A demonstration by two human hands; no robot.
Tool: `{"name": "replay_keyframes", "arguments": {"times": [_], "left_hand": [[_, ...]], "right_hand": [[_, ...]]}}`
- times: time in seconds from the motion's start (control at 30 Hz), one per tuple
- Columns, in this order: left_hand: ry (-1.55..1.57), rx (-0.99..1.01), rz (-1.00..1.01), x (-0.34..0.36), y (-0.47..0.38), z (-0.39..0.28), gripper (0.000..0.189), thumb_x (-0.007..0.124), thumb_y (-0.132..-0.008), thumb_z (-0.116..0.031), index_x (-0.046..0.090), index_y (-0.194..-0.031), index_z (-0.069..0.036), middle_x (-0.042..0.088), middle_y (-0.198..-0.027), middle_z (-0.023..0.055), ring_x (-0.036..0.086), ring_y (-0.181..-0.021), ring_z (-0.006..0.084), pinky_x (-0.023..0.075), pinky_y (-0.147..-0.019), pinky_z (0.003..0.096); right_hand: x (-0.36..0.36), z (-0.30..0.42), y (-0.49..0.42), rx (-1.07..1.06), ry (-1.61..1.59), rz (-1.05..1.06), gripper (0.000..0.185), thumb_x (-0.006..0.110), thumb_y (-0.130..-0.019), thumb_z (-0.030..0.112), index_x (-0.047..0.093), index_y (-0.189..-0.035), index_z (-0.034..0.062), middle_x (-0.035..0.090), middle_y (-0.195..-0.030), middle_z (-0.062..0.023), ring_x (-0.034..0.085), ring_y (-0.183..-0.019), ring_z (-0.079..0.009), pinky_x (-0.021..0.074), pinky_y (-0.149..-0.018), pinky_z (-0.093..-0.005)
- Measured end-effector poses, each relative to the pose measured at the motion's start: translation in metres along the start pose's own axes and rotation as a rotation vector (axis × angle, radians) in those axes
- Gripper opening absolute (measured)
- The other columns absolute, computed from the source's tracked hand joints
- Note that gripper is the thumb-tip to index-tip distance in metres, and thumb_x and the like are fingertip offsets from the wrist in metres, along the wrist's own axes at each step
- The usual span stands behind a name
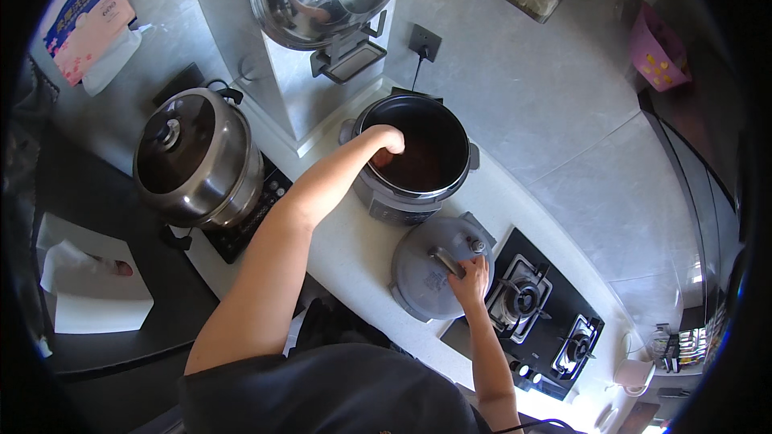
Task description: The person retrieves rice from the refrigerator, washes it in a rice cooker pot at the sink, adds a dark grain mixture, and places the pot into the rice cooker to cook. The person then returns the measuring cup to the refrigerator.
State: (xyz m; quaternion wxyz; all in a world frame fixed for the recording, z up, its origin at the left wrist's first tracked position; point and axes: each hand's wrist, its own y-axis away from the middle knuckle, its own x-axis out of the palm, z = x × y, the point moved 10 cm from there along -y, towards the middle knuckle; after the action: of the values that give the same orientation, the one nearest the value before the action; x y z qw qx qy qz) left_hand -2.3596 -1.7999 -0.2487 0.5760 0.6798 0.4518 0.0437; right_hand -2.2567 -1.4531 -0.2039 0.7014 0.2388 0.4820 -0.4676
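An electric pressure cooker [472, 160] stands uncovered on the pale counter, its dark pot holding something reddish brown that is too dim to name. Over its left rim reaches my left hand [389, 143], bent down into the pot; its fingers are mostly hidden, so what they touch cannot be told. In front of the cooker lies its grey round lid [422, 277], with a metal handle and a small valve on top. My right hand [473, 279] is at the right end of that handle, fingers curled about it.
A lidded steel steamer pot [232, 163] stands on a black induction hob [265, 208] at the left. A two-burner gas hob [546, 334] is right of the lid. A large steel lid [307, 0] hangs on the wall. A plug [426, 51] and cord are behind the cooker.
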Motion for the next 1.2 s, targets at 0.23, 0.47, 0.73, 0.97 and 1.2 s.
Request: {"name": "replay_keyframes", "arguments": {"times": [0.23,0.47,0.73,0.97,1.2], "left_hand": [[-0.499,0.422,-0.374,-0.011,0.057,-0.051,0.043,0.053,-0.089,-0.038,0.066,-0.099,0.002,0.066,-0.100,0.0202,0.065,-0.095,0.0312,0.0504,-0.084,0.0398],[0.240,0.690,-0.528,-0.023,0.105,-0.051,0.033,0.060,-0.087,-0.036,0.068,-0.094,-0.005,0.067,-0.094,0.0129,0.055,-0.111,0.0320,0.0384,-0.094,0.0475],[0.472,0.554,-1.604,-0.003,0.190,0.086,0.041,0.058,-0.088,-0.024,0.049,-0.122,-0.003,0.044,-0.131,0.0257,0.038,-0.125,0.0410,0.0287,-0.103,0.0487],[0.702,0.582,-1.453,0.037,0.158,0.110,0.055,0.047,-0.095,-0.039,0.043,-0.127,0.005,0.036,-0.137,0.0295,0.034,-0.129,0.0425,0.0256,-0.106,0.0478],[0.748,0.618,-1.460,0.025,0.178,0.116,0.060,0.043,-0.096,-0.042,0.036,-0.134,0.003,0.028,-0.143,0.0291,0.029,-0.131,0.0415,0.0221,-0.108,0.0474]], "right_hand": [[-0.015,-0.010,0.001,0.053,-0.045,0.094,0.033,0.075,-0.053,0.013,0.071,-0.084,0.0045,0.051,-0.092,-0.0116,0.055,-0.087,-0.0292,0.0475,-0.076,-0.0379],[-0.087,0.010,0.006,0.020,-0.027,0.127,0.032,0.072,-0.056,0.009,0.070,-0.088,0.0020,0.050,-0.093,-0.0100,0.057,-0.083,-0.0270,0.0489,-0.072,-0.0357],[-0.215,0.076,-0.027,-0.174,0.014,-0.224,0.033,0.063,-0.051,-0.011,0.068,-0.080,0.0030,0.048,-0.089,-0.0094,0.057,-0.078,-0.0270,0.0500,-0.066,-0.0340],[-0.229,0.153,-0.120,-0.458,0.041,-0.586,0.029,0.058,-0.051,-0.013,0.064,-0.074,0.0042,0.048,-0.083,-0.0085,0.053,-0.077,-0.0268,0.0437,-0.062,-0.0342],[-0.148,0.216,-0.203,-0.618,0.133,-0.665,0.024,0.064,-0.050,-0.003,0.064,-0.067,0.0143,0.051,-0.082,-0.0016,0.051,-0.082,-0.0237,0.0398,-0.070,-0.0371]]}}
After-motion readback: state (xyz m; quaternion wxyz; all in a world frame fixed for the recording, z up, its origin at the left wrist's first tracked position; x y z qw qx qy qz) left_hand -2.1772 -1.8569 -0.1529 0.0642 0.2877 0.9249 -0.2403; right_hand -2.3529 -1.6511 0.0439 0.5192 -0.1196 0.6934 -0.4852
